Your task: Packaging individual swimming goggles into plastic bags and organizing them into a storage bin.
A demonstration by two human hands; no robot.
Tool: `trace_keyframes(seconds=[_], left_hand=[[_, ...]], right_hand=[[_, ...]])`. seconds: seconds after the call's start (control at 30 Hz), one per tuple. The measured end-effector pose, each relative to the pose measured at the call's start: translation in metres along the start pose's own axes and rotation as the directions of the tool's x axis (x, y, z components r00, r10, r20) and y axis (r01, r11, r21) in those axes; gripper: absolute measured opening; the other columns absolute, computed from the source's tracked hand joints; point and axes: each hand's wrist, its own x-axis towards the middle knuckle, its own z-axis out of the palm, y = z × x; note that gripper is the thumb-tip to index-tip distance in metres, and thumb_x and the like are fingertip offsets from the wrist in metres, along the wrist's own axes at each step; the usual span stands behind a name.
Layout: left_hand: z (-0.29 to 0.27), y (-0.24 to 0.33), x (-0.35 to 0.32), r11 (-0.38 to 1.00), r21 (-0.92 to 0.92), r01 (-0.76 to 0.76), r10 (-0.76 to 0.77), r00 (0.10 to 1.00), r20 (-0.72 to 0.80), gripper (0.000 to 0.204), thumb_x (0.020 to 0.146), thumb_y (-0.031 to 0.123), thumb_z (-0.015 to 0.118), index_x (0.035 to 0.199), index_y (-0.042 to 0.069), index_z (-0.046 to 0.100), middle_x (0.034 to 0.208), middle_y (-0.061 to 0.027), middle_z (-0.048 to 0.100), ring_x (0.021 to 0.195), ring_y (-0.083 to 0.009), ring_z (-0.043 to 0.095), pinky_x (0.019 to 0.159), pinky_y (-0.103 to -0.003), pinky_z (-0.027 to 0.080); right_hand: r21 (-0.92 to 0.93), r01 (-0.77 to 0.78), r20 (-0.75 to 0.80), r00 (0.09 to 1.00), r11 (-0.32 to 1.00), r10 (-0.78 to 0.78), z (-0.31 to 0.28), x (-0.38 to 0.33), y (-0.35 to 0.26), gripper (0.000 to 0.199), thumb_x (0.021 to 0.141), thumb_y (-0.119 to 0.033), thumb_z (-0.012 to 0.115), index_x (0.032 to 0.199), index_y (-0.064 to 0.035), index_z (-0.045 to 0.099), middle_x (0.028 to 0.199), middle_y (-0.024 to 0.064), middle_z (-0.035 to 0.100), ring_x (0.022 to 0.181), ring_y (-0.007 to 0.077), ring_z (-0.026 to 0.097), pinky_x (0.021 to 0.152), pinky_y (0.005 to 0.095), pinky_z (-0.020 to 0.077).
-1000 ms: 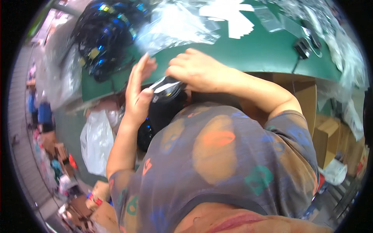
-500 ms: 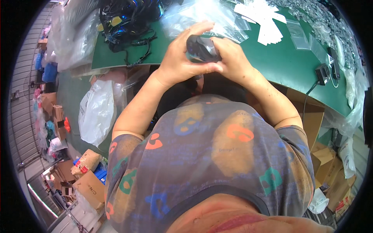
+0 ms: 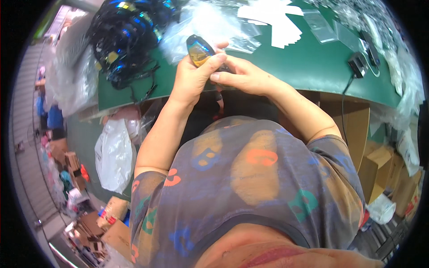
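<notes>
A: What sits at the far left?

B: A clear plastic sack (image 3: 71, 76) hangs off the left end of the green counter (image 3: 308, 67). Beside it, on the counter, lies a heap of dark goggles with blue lenses (image 3: 125, 35), straps trailing toward the edge. Below, on the floor, is a white plastic bag (image 3: 114, 154).

A: And the hands?

B: Both are raised together over the counter's near edge. The left hand (image 3: 190, 80) is closed on a single pair of goggles (image 3: 199, 50), thumb on top and fingers wrapped beneath, so the mirrored amber-blue lens juts up and left above the knuckles. The right hand (image 3: 243, 78) meets it from the right, its fingers (image 3: 219, 77) pinched together against the part of the goggles hidden behind the left thumb.

A: Which step does that look like?

B: Probably fitting or checking one piece by hand, close to the body. The next move likely calls for a steady left grip while the right works the small part; what that part is cannot be told.

A: Further right?

B: Clear bags (image 3: 210, 27), white paper slips (image 3: 272, 20), then a small black adapter (image 3: 357, 64) with its cord running over the edge.
</notes>
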Motion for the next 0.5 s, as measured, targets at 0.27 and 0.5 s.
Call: trace_keyframes(seconds=[0.27, 0.5], left_hand=[[0.035, 0.004, 0.036, 0.99, -0.117, -0.085, 0.11, 0.967, 0.231, 0.07, 0.093, 0.032, 0.072, 0.147, -0.001, 0.043, 0.145, -0.0159, 0.052, 0.137, -0.0246, 0.047, 0.113, -0.039, 0.036], [0.11, 0.015, 0.102, 0.777, 0.426, -0.464, 0.251, 0.848, 0.466, 0.034, 0.094, 0.016, 0.068, 0.126, 0.006, 0.066, 0.126, -0.0082, 0.068, 0.121, -0.0207, 0.061, 0.104, -0.036, 0.044]], right_hand=[[-0.262, 0.054, -0.408, 0.899, 0.964, -0.161, -0.043, -0.055, -0.025, 0.035, 0.096, -0.033, 0.066, 0.109, -0.002, 0.057, 0.08, 0.0085, 0.061, 0.072, 0.0182, 0.062, 0.066, 0.0341, 0.0509], [-0.421, 0.197, -0.821, 0.331, 0.885, -0.464, -0.099, -0.135, -0.003, 0.027, 0.097, -0.022, 0.068, 0.109, -0.0005, 0.057, 0.085, 0.0028, 0.062, 0.075, 0.0089, 0.056, 0.069, 0.0268, 0.0488]])
